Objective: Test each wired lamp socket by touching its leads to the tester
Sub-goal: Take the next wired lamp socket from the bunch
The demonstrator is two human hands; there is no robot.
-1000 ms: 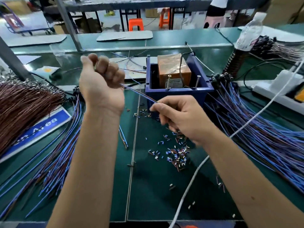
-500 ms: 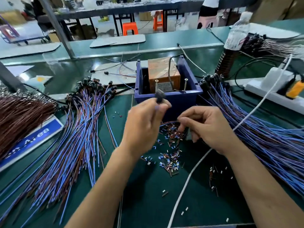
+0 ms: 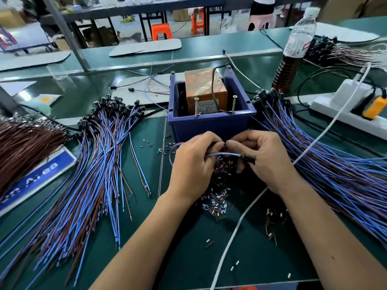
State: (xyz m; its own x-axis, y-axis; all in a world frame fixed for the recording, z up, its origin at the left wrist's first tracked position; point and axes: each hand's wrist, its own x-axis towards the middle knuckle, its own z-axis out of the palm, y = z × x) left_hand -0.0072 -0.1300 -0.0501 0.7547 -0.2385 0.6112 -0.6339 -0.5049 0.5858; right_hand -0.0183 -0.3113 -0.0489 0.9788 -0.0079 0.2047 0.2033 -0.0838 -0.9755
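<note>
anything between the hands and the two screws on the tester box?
Head view: only the blue bin's front wall. Both hands, left hand and right hand, sit just before it; the screws stand inside behind that wall, before the orange tester.

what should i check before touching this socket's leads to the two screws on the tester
1. Socket held: ok, the black socket sits in the right hand.
2. Wire controlled: ok, the left hand grips the blue wire.
3. Bare lead ends free and apart: cannot tell, fingers hide them.
4. Screws reachable: ok, the left screw and right screw stand exposed at the blue bin rim.
5. Tester powered: cannot tell.
6. Path clear: ok, nothing lies between hands and bin.
</note>
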